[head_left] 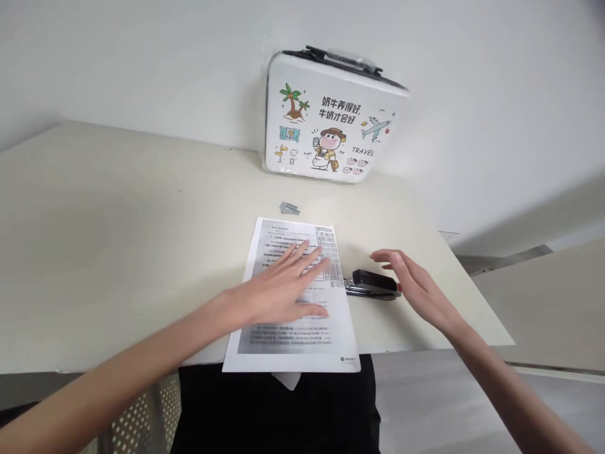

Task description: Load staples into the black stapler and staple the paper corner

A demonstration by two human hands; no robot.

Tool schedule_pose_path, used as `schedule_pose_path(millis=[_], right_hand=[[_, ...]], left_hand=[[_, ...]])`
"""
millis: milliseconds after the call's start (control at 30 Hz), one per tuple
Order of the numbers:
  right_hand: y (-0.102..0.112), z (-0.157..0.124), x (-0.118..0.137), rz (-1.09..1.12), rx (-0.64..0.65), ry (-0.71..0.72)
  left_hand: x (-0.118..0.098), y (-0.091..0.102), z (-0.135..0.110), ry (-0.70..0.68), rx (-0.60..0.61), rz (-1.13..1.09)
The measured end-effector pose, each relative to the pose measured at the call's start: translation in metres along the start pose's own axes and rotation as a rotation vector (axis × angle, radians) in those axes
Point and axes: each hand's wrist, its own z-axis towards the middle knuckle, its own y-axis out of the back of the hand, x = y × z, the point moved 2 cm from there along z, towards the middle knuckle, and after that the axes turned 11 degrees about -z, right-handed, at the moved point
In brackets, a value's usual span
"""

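My left hand (283, 287) lies flat on a printed sheet of paper (293, 362), fingers spread toward its upper right. The sheet sits at the table's front edge, its lower end hanging slightly over. A black stapler (375, 282) rests at the paper's right side, its front end meeting the paper's edge. Beside the stapler's rear end is my right hand (413, 284), fingers loosely curved and apart, holding nothing; whether it touches the stapler I cannot tell. Beyond the paper's top edge lie a few small grey strips of staples (290, 208).
A white cartoon-printed case (307, 139) with a black handle stands at the back of the pale table (118, 252), near the wall. Below the front edge are my dark-clothed lap (283, 416) and a perforated chair (146, 416). The table's right edge slopes away past my right arm.
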Motion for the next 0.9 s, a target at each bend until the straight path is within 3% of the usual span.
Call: schedule_pose_path(millis=[133, 233, 500, 900], right_hand=[[-0.013, 0.015, 0.026, -0.073, 0.001, 0.06], [-0.022, 0.021, 0.035, -0.147, 0.035, 0.099], [-0.025, 0.021, 0.043, -0.212, 0.061, 0.108], [-0.026, 0.022, 0.055, -0.327, 0.118, 0.092]], left_hand=[[0.013, -0.011, 0.041, -0.059, 0.039, 0.076], [0.012, -0.023, 0.055, -0.079, 0.011, 0.068], [0.006, -0.038, 0.063, -0.13, -0.112, 0.074], [0.0, -0.041, 0.067, -0.125, -0.128, 0.079]])
